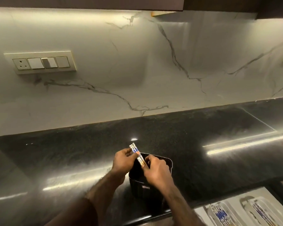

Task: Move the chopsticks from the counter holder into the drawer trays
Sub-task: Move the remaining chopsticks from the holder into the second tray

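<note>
Black polished stone makes up the table [88, 157], and the work sits near its front edge. Furthest left of the pair, the left hand [123, 162] pinches a small bundle of patterned chopsticks [136, 154] near their upper ends, which stick out above its fingers. The sticks slant down into the dark holder [153, 181]. Just to the right, the right hand [155, 172] curls round the lower part of the same bundle, over the holder's mouth. To do this lift well, I judge the sticks should be squared up and drawn out along their own line, so no tip catches the rim or tips the holder. Far right and lower, the open drawer's white trays [245, 211] already hold patterned chopsticks; the bundle should be laid in parallel to those.
</note>
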Motion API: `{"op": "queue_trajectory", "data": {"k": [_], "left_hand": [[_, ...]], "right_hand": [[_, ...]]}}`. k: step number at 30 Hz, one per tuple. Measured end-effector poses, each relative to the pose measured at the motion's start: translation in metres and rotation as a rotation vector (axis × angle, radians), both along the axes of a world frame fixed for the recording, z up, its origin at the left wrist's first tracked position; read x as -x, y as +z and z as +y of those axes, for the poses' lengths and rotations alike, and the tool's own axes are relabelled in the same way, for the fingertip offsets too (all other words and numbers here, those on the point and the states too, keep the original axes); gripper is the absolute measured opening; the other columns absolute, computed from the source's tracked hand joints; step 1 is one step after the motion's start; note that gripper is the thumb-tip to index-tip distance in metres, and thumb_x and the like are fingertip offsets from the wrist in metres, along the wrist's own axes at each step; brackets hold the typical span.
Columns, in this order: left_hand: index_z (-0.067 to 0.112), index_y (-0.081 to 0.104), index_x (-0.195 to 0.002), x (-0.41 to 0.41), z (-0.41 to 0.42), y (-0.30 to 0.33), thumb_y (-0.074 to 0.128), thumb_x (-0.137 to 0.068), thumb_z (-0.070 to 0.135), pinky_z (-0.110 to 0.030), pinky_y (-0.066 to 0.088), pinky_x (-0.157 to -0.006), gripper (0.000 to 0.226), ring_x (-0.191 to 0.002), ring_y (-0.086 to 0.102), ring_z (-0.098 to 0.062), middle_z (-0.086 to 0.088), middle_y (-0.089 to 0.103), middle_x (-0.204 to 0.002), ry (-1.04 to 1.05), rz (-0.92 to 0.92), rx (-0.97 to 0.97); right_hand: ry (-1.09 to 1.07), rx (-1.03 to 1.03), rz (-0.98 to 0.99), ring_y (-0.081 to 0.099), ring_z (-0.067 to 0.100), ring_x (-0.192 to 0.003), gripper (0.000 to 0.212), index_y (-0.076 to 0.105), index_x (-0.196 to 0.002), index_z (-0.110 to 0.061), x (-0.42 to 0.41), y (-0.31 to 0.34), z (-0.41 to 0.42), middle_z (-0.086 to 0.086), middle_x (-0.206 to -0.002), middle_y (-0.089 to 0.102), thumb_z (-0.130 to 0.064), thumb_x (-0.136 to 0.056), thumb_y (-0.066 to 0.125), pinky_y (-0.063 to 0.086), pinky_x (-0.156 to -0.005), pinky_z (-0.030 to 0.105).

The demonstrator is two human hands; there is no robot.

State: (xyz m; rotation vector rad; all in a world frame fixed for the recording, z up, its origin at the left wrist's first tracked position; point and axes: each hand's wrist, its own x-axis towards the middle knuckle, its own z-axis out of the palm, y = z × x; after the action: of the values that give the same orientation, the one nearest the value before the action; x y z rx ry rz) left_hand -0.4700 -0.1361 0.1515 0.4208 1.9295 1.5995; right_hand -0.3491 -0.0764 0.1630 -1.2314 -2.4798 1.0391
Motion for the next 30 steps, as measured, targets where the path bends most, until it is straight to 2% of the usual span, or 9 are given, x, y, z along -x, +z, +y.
{"op": "queue_trajectory", "data": {"k": [7, 10, 12, 17, 21, 23, 25, 28, 30], "left_hand": [[0.011, 0.075, -0.088, 0.018, 0.008, -0.014, 0.072, -0.087, 0.007, -0.006, 0.048, -0.057, 0.006, -0.066, 0.069, 0.002, 0.004, 0.076, -0.078, -0.094, -0.107, -0.028], [0.010, 0.076, -0.092, 0.025, 0.009, -0.017, 0.072, -0.086, 0.005, -0.004, 0.048, -0.060, 0.009, -0.073, 0.068, 0.001, 0.004, 0.077, -0.082, -0.111, -0.137, -0.040], [0.013, 0.077, -0.087, 0.026, 0.009, -0.015, 0.073, -0.084, 0.004, -0.003, 0.047, -0.060, 0.010, -0.072, 0.069, 0.004, 0.005, 0.078, -0.080, -0.112, -0.141, -0.056], [0.019, 0.078, -0.082, 0.017, 0.006, -0.001, 0.074, -0.084, 0.005, -0.006, 0.050, -0.064, 0.015, -0.079, 0.072, 0.000, 0.003, 0.079, -0.084, -0.103, -0.072, -0.154], [0.013, 0.077, -0.094, 0.008, -0.002, 0.021, 0.073, -0.083, 0.010, -0.016, 0.056, -0.074, 0.012, -0.089, 0.074, -0.010, -0.004, 0.079, -0.095, -0.128, -0.055, -0.284], [0.007, 0.073, -0.102, 0.001, -0.007, 0.036, 0.070, -0.083, 0.012, -0.025, 0.060, -0.077, 0.020, -0.094, 0.075, -0.020, -0.010, 0.078, -0.099, -0.143, -0.063, -0.335], [0.004, 0.070, -0.106, -0.006, -0.012, 0.054, 0.066, -0.087, 0.008, -0.028, 0.060, -0.077, 0.019, -0.094, 0.075, -0.024, -0.012, 0.077, -0.100, -0.138, -0.039, -0.376], [0.003, 0.068, -0.107, -0.017, -0.019, 0.087, 0.061, -0.092, 0.004, -0.028, 0.061, -0.074, 0.017, -0.091, 0.075, -0.025, -0.012, 0.077, -0.098, -0.108, 0.021, -0.437], [0.004, 0.068, -0.105, -0.023, -0.025, 0.110, 0.061, -0.092, 0.004, -0.027, 0.061, -0.070, 0.015, -0.088, 0.076, -0.025, -0.011, 0.078, -0.096, -0.094, 0.051, -0.479]], "right_hand": [[0.027, -0.026, -0.156, 0.063, 0.026, -0.109, 0.033, 0.052, -0.125, -0.021, 0.009, -0.011, -0.006, 0.005, -0.116, 0.066, -0.030, -0.094, 0.057, 0.052, -0.092, 0.042], [0.009, -0.028, -0.173, 0.063, 0.026, -0.107, 0.026, 0.056, -0.120, -0.023, 0.009, -0.012, -0.004, 0.004, -0.113, 0.067, -0.026, -0.094, 0.055, 0.053, -0.090, 0.042], [0.002, -0.022, -0.171, 0.063, 0.024, -0.104, 0.023, 0.059, -0.116, -0.025, 0.009, -0.010, -0.002, 0.002, -0.109, 0.067, -0.024, -0.093, 0.056, 0.054, -0.089, 0.042], [0.011, -0.024, -0.091, 0.065, 0.024, -0.099, 0.018, 0.063, -0.106, -0.024, 0.005, -0.002, -0.002, 0.002, -0.103, 0.069, -0.017, -0.093, 0.053, 0.054, -0.086, 0.043], [0.047, -0.014, 0.039, 0.065, 0.025, -0.098, 0.019, 0.065, -0.108, -0.024, -0.001, 0.010, -0.001, 0.003, -0.103, 0.070, -0.024, -0.092, 0.053, 0.053, -0.087, 0.045], [0.062, 0.003, 0.101, 0.066, 0.023, -0.099, 0.021, 0.064, -0.112, -0.027, -0.004, 0.017, 0.000, 0.002, -0.106, 0.070, -0.026, -0.093, 0.055, 0.053, -0.088, 0.042], [0.071, -0.002, 0.145, 0.066, 0.018, -0.095, 0.019, 0.064, -0.111, -0.028, -0.006, 0.024, 0.001, -0.001, -0.104, 0.071, -0.023, -0.094, 0.057, 0.054, -0.086, 0.037], [0.088, 0.000, 0.243, 0.063, 0.003, -0.078, 0.016, 0.064, -0.106, -0.030, -0.017, 0.038, -0.003, -0.008, -0.092, 0.070, -0.021, -0.094, 0.058, 0.051, -0.068, 0.021], [0.094, 0.021, 0.310, 0.062, 0.001, -0.072, 0.013, 0.064, -0.103, -0.031, -0.027, 0.050, -0.009, -0.012, -0.087, 0.068, -0.023, -0.095, 0.059, 0.046, -0.059, 0.013]]}}
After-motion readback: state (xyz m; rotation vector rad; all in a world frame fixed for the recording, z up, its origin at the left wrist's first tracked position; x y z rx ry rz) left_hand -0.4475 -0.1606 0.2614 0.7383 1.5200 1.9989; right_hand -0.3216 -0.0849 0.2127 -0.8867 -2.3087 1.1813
